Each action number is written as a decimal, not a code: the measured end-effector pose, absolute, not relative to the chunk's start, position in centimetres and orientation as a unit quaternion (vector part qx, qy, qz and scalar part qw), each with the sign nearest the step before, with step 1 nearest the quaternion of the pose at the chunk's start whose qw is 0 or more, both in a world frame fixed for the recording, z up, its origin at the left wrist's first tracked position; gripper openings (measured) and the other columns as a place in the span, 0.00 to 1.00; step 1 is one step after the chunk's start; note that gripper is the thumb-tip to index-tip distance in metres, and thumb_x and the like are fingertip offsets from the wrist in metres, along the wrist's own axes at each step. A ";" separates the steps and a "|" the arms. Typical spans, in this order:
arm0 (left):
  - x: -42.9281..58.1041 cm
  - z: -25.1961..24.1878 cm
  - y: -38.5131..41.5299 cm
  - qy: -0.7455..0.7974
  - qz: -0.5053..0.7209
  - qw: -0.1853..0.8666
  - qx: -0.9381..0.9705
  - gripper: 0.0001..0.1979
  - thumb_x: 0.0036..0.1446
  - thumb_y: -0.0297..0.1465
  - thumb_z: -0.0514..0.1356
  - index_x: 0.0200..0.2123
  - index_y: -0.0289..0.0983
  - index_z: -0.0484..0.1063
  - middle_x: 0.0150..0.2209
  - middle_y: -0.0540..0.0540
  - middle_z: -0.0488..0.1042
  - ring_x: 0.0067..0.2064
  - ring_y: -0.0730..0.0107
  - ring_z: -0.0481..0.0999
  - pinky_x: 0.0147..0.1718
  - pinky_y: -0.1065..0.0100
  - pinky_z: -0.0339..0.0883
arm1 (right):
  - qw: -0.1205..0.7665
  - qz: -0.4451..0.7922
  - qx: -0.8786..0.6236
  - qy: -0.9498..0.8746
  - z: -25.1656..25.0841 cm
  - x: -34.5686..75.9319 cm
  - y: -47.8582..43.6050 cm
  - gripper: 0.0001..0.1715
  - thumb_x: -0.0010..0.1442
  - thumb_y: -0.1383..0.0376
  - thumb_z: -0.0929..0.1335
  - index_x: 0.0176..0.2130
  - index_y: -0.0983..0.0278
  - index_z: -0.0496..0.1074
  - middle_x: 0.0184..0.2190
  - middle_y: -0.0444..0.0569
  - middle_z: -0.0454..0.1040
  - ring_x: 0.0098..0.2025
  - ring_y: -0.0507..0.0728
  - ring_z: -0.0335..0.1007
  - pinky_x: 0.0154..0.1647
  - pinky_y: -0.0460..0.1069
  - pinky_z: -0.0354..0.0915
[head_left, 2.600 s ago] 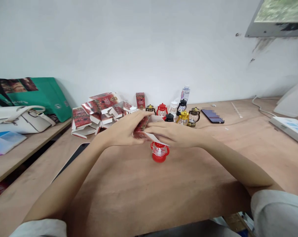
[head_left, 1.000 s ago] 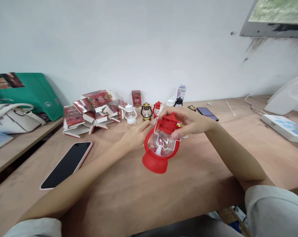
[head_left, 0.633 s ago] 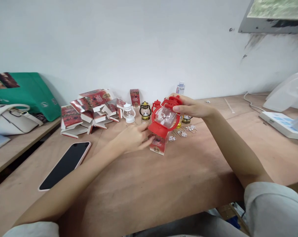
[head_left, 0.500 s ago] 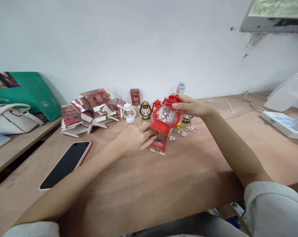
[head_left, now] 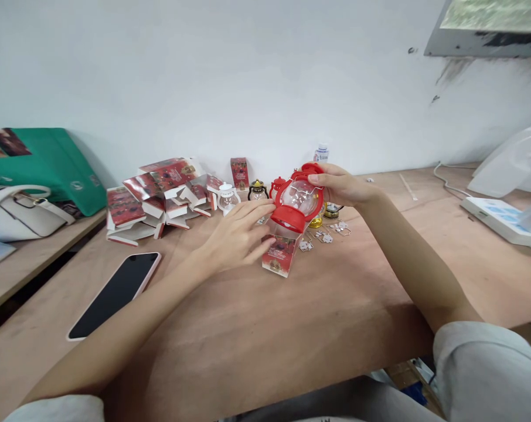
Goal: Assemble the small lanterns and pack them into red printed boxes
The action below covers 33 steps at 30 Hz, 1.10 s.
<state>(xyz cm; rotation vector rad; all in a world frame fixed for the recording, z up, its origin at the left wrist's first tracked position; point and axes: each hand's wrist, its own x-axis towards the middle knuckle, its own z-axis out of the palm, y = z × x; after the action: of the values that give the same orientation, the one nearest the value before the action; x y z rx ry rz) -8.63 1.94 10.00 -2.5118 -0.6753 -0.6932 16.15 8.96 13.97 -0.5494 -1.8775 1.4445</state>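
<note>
A small red lantern [head_left: 299,196] with a clear globe is held tilted by its top in my right hand [head_left: 341,184], its red base toward me. Directly below the base stands a small red printed box [head_left: 279,255]. My left hand [head_left: 239,234] is beside the box and lantern with its fingers stretched out and spread. Its fingertips overlap the lantern's edge and the box; contact is unclear. Behind are a white lantern [head_left: 227,199], a black-and-gold lantern [head_left: 257,190] partly hidden by my left hand, and another red lantern [head_left: 276,186].
Crumpled red boxes [head_left: 160,199] are piled at the left, behind a phone [head_left: 115,296]. An upright red box [head_left: 240,173] and a bottle [head_left: 321,153] stand near the wall. Small white pieces [head_left: 324,236] lie to the right. A white handbag [head_left: 23,212] sits far left.
The lantern's base has lifted and turned a little, showing more of the box below. My left hand has risen and its fingers have spread upward toward the lantern.
</note>
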 end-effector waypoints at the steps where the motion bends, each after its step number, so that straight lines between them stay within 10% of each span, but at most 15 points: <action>1: -8.6 10.0 1.9 -0.246 -0.252 0.217 -0.911 0.12 0.60 0.32 0.54 0.34 0.34 0.76 0.54 0.36 0.69 0.58 0.53 0.65 0.54 0.51 0.64 | 0.350 0.557 -0.218 -0.721 14.0 16.2 9.0 0.17 0.54 0.56 0.70 0.37 0.64 0.64 0.33 0.46 0.70 0.33 0.51 0.67 0.32 0.46 0.68; 18: -8.5 10.0 2.2 -0.254 -0.214 0.245 -0.911 0.16 0.63 0.38 0.51 0.32 0.37 0.74 0.46 0.39 0.67 0.48 0.60 0.67 0.46 0.58 0.66 | 0.308 0.403 -0.319 -0.800 14.0 15.7 9.1 0.24 0.59 0.54 0.66 0.50 0.61 0.57 0.45 0.50 0.67 0.39 0.53 0.67 0.30 0.47 0.67; 33: -8.4 9.8 2.3 -0.228 -0.186 0.299 -0.908 0.18 0.64 0.41 0.48 0.29 0.39 0.70 0.35 0.45 0.68 0.38 0.64 0.64 0.35 0.65 0.61 | 0.236 0.140 -0.270 -0.923 15.7 14.2 4.2 0.21 0.61 0.55 0.65 0.49 0.63 0.59 0.33 0.45 0.69 0.31 0.50 0.61 0.32 0.47 0.55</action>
<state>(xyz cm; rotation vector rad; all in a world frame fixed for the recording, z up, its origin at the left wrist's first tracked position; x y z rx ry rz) -8.42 2.32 9.80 -2.4114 -0.6057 -0.4933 14.24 4.20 15.70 -0.7414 -2.5313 0.3844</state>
